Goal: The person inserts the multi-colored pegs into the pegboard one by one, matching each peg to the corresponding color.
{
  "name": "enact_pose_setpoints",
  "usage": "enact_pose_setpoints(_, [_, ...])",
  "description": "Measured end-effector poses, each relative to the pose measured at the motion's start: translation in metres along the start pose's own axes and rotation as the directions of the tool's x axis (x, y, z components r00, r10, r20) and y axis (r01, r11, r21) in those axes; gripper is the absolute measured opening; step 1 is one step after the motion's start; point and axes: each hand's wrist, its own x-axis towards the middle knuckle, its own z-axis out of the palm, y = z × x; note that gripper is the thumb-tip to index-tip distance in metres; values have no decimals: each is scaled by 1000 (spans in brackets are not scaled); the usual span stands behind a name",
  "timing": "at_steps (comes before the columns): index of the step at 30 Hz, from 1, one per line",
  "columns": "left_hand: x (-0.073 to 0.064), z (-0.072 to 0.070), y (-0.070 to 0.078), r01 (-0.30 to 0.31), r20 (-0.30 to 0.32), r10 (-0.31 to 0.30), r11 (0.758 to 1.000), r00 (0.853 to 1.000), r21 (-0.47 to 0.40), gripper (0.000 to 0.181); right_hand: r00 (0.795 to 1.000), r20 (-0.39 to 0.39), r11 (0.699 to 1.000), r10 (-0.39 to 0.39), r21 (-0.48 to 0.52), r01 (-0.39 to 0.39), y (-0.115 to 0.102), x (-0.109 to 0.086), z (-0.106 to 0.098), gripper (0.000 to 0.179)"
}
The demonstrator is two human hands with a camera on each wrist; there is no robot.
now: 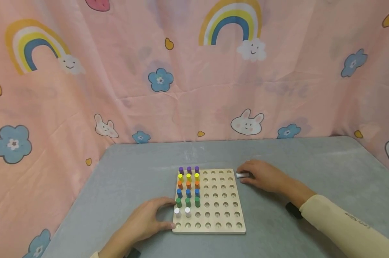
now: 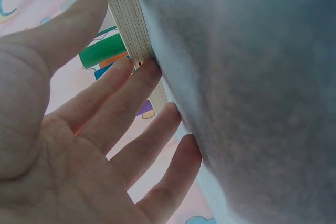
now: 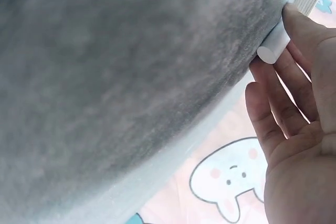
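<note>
A pale wooden pegboard (image 1: 212,220) lies on the table. Its left columns carry rows of three purple, yellow, orange, blue and green pegs (image 1: 188,202), back to front. Two white pegs (image 1: 187,212) stand in the row before the green ones. My left hand (image 1: 142,219) touches the board's left edge with thumb and fingertips, the fingers fairly straight in the left wrist view. Beyond the board's back right corner, my right hand (image 1: 262,175) pinches a white peg (image 3: 274,46) between thumb and fingers, low at the tabletop. The peg lies on its side, pointing at the board.
The grey tabletop (image 1: 142,161) spreads around the board on all sides. A pink curtain (image 1: 188,114) with rainbows, flowers and rabbits hangs behind and beside the table. Dark bands (image 1: 293,210) sit at both wrists.
</note>
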Motion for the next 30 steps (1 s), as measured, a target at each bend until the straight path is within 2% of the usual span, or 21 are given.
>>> enact_pose_setpoints(7, [0, 0, -1, 8, 7, -8, 1000, 1000, -3, 58, 999, -11, 999, -37, -23, 37, -1, 0, 4, 23])
enact_pose_setpoints(14, [-1, 0, -1, 24, 11, -24, 1000, 1000, -2, 58, 997, -55, 999, -47, -12, 47, -4, -2, 6, 27])
enact_pose_setpoints(23, [-1, 0, 0, 16, 9, -16, 1000, 1000, -7, 57, 990, -129, 998, -54, 10, 55, -6, -5, 5, 25])
enact_pose_setpoints(30, [-1, -1, 1, 19, 9, -19, 1000, 1000, -6, 57, 985, -162, 996, 58, 72, -47, -7, -8, -7, 28])
